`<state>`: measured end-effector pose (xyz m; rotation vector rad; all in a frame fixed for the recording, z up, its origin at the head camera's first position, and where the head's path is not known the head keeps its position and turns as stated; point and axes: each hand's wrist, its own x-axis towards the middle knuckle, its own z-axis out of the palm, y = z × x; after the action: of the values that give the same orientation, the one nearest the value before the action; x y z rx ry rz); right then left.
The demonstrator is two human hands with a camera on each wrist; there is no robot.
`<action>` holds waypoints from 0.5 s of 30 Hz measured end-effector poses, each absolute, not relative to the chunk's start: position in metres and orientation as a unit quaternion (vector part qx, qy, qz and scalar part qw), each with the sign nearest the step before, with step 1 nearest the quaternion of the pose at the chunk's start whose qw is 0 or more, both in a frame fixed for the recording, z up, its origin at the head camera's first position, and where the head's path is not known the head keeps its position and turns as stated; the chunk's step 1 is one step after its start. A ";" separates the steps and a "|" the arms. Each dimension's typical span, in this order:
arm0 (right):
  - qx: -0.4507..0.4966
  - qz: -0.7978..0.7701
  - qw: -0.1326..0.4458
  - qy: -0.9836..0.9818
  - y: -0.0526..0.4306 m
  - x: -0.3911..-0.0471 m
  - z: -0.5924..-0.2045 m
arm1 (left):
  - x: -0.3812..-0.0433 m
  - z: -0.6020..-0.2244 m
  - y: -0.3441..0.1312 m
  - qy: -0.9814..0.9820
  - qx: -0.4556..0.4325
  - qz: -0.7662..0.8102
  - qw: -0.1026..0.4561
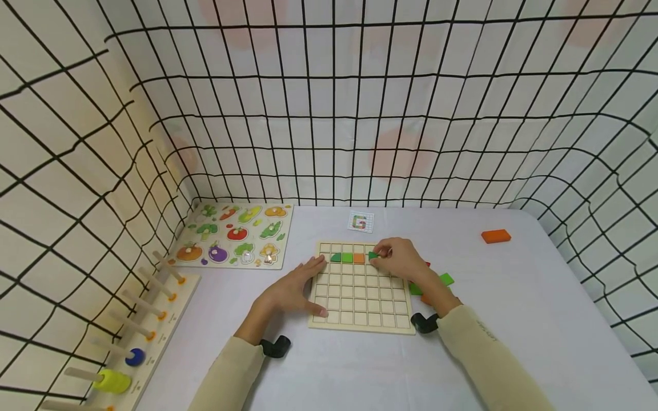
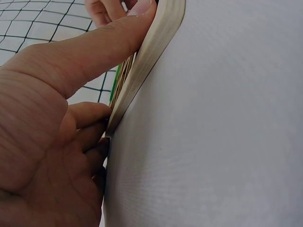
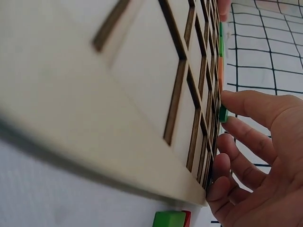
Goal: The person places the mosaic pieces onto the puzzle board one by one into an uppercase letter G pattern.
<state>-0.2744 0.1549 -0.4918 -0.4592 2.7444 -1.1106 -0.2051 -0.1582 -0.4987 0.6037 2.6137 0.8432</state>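
Note:
A wooden grid board (image 1: 354, 330) lies on the table in the head view. In one of its upper rows sit a dark green piece with a rounded corner (image 1: 336, 258), a light green square (image 1: 347, 257) and an orange square (image 1: 358, 258). Just right of these, my right hand (image 1: 403, 262) pinches a small dark green tile (image 3: 223, 113) between thumb and index finger, at the board's surface. My left hand (image 1: 293, 289) spreads along the board's left edge, its thumb (image 2: 109, 45) resting on the rim; the other fingers touch the side.
Beyond the board lies a card with a coloured G pattern (image 1: 361, 222). Loose green, red and orange tiles (image 1: 446, 279) lie partly hidden under my right forearm. An orange block (image 1: 496, 236) sits far right. At left are a vegetable puzzle (image 1: 233, 237) and a peg rack (image 1: 167, 319). Black netting surrounds the table.

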 end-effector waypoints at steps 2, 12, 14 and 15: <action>-0.151 -0.367 0.077 0.915 0.154 -0.275 -0.493 | -0.205 -0.498 -0.158 0.916 0.212 0.299 0.164; -0.160 -0.356 0.080 0.917 0.151 -0.274 -0.492 | -0.206 -0.498 -0.158 0.916 0.210 0.296 0.168; -0.163 -0.360 0.080 0.915 0.151 -0.274 -0.493 | -0.206 -0.498 -0.158 0.916 0.211 0.298 0.168; -0.164 -0.361 0.080 0.915 0.151 -0.274 -0.493 | -0.206 -0.498 -0.158 0.915 0.212 0.299 0.168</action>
<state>-0.2738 0.1509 -0.4929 -0.4892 2.7352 -1.0798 -0.2057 -0.1582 -0.4978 0.6017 2.6032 0.8517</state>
